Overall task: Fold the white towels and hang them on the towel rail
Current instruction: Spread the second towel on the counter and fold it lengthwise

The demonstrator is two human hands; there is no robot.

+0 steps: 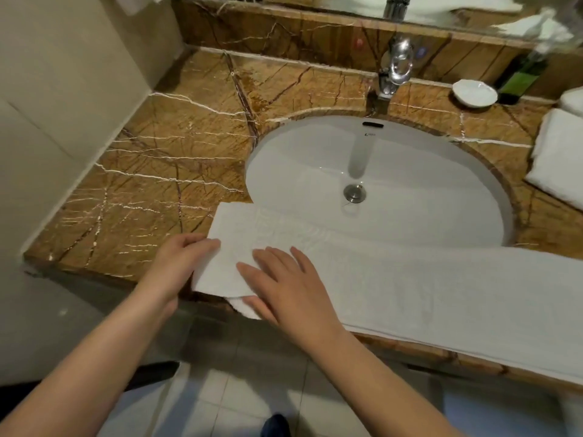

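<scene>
1. The long white towel [426,279] runs off the frame's right edge; its near left corner hangs over the counter [151,171] edge, beneath the right hand [284,279].
2. Right fingers [268,258] lie apart, flat on the towel's left end.
3. Left hand [179,260]: fingers pinch the towel's left edge.
4. A second folded towel [558,156], cropped, lies well right of both hands.
5. One sink [426,184] lies beyond the fingers.

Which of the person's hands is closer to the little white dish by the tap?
The right hand. It lies flat on the long white towel, below and left of the white dish, across the sink. The left hand holds the towel's left end, further left still.
</scene>
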